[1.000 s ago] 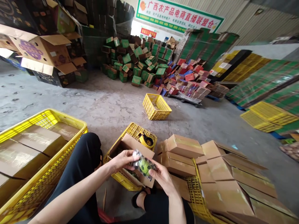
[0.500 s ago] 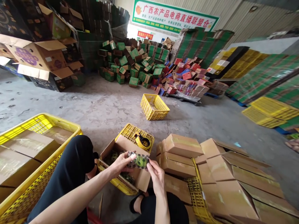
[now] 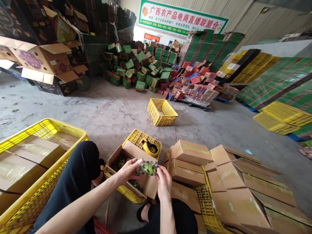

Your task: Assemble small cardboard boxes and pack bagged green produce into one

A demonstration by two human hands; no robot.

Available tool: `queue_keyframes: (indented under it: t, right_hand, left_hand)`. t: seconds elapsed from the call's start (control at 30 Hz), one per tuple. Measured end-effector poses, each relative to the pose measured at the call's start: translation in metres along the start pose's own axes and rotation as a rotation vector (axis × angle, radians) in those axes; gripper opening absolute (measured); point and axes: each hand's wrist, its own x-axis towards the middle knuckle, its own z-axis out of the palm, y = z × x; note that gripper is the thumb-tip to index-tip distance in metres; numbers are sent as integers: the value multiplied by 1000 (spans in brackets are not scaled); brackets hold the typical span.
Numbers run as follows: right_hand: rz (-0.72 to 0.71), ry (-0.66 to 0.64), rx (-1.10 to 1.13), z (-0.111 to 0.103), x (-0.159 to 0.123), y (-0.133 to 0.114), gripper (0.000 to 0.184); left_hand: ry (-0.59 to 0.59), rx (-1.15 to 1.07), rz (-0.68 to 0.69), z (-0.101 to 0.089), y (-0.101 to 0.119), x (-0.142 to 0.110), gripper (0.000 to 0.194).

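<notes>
A clear plastic wrapper with dark spots and something green, perhaps a fruit, inside it (image 3: 148, 168) is stretched sideways between my hands. My left hand (image 3: 130, 169) pinches its left end, thumb on top. At the right end, the fingers of my right hand (image 3: 163, 178) are closed on it. Right beneath is an open cardboard box (image 3: 151, 186), its contents dark and partly hidden by my left hand and forearm. The box rests on an upturned yellow crate (image 3: 133, 138). A yellow and black tape dispenser (image 3: 151, 148) lies on the crate behind the box.
Left of my knee stands a large yellow crate (image 3: 81, 135) with taped cartons in it. Closed cartons (image 3: 191, 152) are stacked at my right, beside more cartons (image 3: 243, 201). Another yellow crate (image 3: 162, 120) stands on the floor ahead. Green boxes (image 3: 140, 86) are heaped farther back.
Both hands still hold the wrapped green thing. It has shifted very slightly to the right in the picture, and the green part now shows nearer its right end.
</notes>
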Motion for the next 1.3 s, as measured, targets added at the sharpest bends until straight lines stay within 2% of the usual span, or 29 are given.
queue_keyframes:
  t: [0.1,0.17,0.3,0.43,0.53,0.67,0.8,0.87,0.93,1.03,1.17,1.3]
  right_hand:
    - [-97,-31,-103,1,0,4,32]
    - [-147,-42,-138,2,-2,5,31]
    - [-231,-105,-125,4,-5,1,20]
    - [-244,-225,-113,2,-6,-3,15]
    - [-227,-275,-147,1,-5,-4,14]
    - [-175,-272,-134,5,-7,-7,15]
    - [45,-199,89,11,-9,-13,45]
    - [106,-206,98,12,-11,-14,51]
    - [121,-225,66,13,-12,-14,48]
    - [118,-219,43,13,-13,-12,41]
    - [130,-227,53,12,-14,-12,38]
    - [116,-251,27,13,-15,-14,37]
  left_hand:
    - [28,-60,-118,-4,3,-3,86]
    - [6,-104,-187,-7,4,-4,91]
    - [-44,-212,-216,-9,4,-4,88]
    - [-22,-243,-133,-11,1,0,61]
    - [-45,-225,-98,-16,-2,1,56]
    - [-25,-241,-69,-19,-3,-1,67]
    - [33,-234,96,-15,-2,-4,94]
    - [50,-173,186,-12,-1,-6,103]
    - [58,-89,240,-10,0,-8,104]
    - [32,-13,225,-11,-1,-10,94]
    - [-90,-8,121,-17,-5,-13,67]
    - [-135,-7,97,-20,-5,-15,61]
